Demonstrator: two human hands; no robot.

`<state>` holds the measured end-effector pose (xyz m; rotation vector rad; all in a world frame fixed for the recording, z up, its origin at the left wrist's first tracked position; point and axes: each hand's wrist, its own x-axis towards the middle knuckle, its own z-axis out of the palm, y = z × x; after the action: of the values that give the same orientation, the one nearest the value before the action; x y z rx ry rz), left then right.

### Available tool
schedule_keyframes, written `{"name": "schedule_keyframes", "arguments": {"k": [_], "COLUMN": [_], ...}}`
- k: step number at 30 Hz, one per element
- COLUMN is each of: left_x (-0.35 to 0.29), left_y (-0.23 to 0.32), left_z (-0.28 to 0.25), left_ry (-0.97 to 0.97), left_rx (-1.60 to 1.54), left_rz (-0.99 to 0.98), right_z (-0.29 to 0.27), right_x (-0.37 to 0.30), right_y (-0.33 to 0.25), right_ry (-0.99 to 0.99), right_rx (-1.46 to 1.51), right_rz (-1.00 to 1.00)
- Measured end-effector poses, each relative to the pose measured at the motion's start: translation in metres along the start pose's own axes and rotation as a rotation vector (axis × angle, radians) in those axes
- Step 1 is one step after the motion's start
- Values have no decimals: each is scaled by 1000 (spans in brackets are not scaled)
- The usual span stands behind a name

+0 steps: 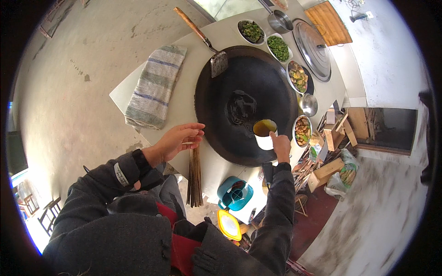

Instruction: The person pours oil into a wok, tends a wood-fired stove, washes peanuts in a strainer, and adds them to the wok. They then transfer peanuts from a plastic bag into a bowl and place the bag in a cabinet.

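A large black wok (271, 87) sits in the pale counter, with a small wet, shiny patch at its bottom. My right hand (281, 146) grips a white mug (264, 141) that holds yellow liquid, tilted over the wok's near right side. My left hand (177, 141) is at the wok's near left rim, fingers stretched out and apart from the mug. Just below those fingers a bundled bamboo brush (195, 179) hangs down by the counter's edge; its top end is partly hidden. A metal spatula (219, 63) with a wooden handle rests on the wok's far left rim.
A folded striped towel (156, 87) lies left of the wok. Bowls of chopped greens (277, 48) and cut food (302, 130) line its right side, near a metal lid (312, 49) and saucepan (280, 21). A teal container (235, 193) stands nearby; firewood (326, 172) is piled at right.
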<state>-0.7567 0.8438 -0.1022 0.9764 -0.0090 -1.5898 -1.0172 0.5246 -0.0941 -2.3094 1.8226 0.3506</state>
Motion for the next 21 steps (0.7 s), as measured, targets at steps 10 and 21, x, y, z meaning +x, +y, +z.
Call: {"name": "schedule_keyframes", "arguments": {"k": [10,21], "left_x": [-6,1], "left_y": [-1,-30], "left_z": [34,116], "left_ry": [-49,-245], "left_rx": [67,212], "left_rz": [21,-65], "right_z": [-12,-60], "right_x": [-59,-182], "right_y": [52,147], "right_ry": [-198,24], "right_rx": [1404,1695], "right_rz": [176,234]}}
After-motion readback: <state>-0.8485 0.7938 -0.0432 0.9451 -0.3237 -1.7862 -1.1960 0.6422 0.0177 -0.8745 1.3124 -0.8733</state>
